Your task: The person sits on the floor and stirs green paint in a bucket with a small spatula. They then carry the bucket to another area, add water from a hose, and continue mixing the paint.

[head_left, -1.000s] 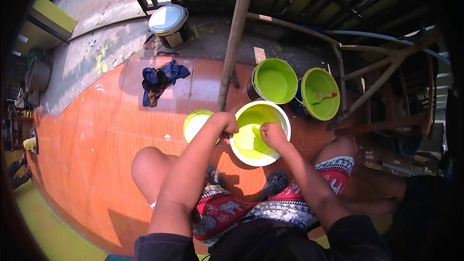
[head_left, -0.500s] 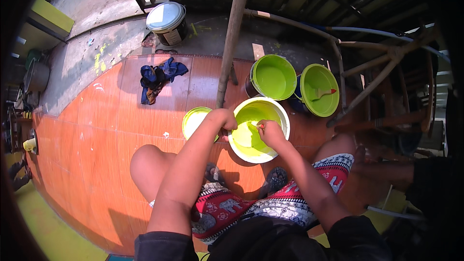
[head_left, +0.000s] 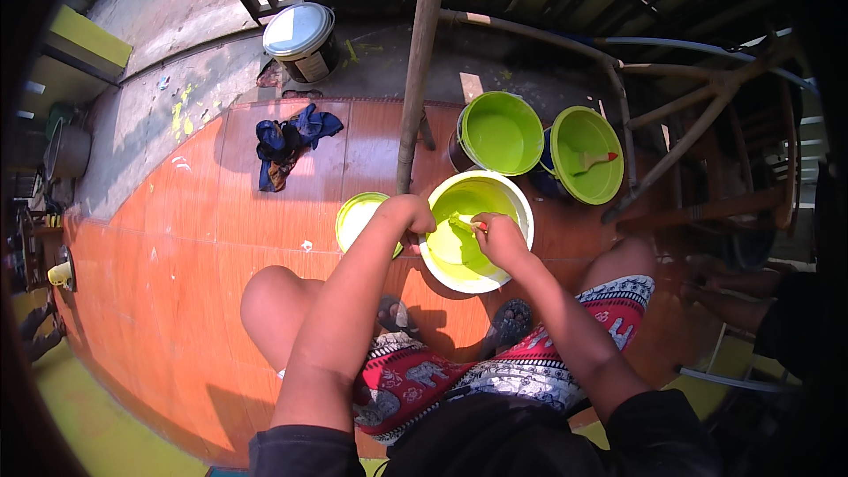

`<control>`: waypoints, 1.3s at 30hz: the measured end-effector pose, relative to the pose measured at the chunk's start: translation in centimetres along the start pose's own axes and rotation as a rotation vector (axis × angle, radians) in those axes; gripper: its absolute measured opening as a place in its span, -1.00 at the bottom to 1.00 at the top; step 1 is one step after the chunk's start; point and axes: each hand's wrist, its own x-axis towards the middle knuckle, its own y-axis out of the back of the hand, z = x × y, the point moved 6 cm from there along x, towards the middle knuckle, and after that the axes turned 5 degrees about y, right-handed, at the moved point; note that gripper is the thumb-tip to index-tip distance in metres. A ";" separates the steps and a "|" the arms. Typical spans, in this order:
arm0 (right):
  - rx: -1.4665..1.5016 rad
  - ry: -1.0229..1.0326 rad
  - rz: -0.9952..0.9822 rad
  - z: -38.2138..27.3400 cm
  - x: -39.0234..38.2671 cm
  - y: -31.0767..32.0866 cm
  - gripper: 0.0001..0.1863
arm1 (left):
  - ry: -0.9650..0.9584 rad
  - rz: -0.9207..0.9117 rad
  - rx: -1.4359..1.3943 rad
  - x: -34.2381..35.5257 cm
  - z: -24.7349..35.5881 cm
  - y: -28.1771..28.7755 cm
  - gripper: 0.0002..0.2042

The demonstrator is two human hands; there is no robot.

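A white bucket (head_left: 473, 286) with yellow-green paint inside stands on the floor between my knees. My left hand (head_left: 412, 217) is closed on its left rim, fingers partly hidden by the hand itself. Over the paint, my right hand (head_left: 503, 242) grips a paintbrush (head_left: 465, 220) with a bit of red on its handle; its bristle end is inside the bucket. Partly behind my left wrist lies a shallow round lid or dish (head_left: 357, 217) with a yellow-green edge and pale middle.
Beyond the bucket stand a pail of green paint (head_left: 495, 100) and a dark blue pail topped with green (head_left: 594, 184), a second brush (head_left: 597, 159) on it. A wooden pole (head_left: 419, 62), a crumpled blue cloth (head_left: 305, 128) and a lidded tub (head_left: 311, 62) are farther off. Another person's arm (head_left: 742, 283) shows at right.
The brush in my right hand has shifted slightly within the bucket, showing more of its red handle. At the right edge, the other person's arms have moved. My left hand keeps its hold.
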 end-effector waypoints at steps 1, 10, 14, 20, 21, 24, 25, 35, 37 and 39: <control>-0.017 -0.050 -0.048 0.3 0.0 -0.2 -0.82 | 0.002 -0.005 -0.004 -0.1 0.0 -0.2 -0.72; -0.035 -0.073 -0.046 0.2 -0.4 -0.1 -0.81 | -0.003 -0.008 -0.023 0.2 -0.1 -0.3 -0.75; -0.046 -0.029 0.000 0.3 -0.2 0.2 -0.82 | -0.011 0.036 -0.019 0.3 0.1 0.3 -0.76; -0.098 -0.102 -0.089 0.9 -0.4 -0.1 -0.82 | 0.016 0.044 -0.026 0.3 0.0 0.1 -0.76; -0.103 -0.080 -0.057 0.9 -0.4 0.1 -0.82 | 0.012 0.052 -0.028 0.2 0.0 0.1 -0.76; -0.062 -0.032 -0.011 0.8 -0.3 0.1 -0.82 | 0.022 0.059 -0.029 0.2 -0.1 0.0 -0.76; -0.062 -0.034 -0.012 0.9 -0.3 0.0 -0.81 | 0.022 0.050 -0.038 0.2 -0.1 0.0 -0.76; 0.024 0.026 0.063 -3.7 -1.8 5.9 -0.79 | 0.010 0.050 -0.060 -0.3 0.2 0.0 -0.76; 0.173 -0.010 0.059 -4.7 -2.4 8.1 -0.79 | 0.004 0.061 -0.069 -0.4 0.1 0.1 -0.76; 0.347 -0.036 0.060 -5.4 -3.1 10.7 -0.83 | -0.002 0.077 -0.070 -0.5 0.1 0.2 -0.76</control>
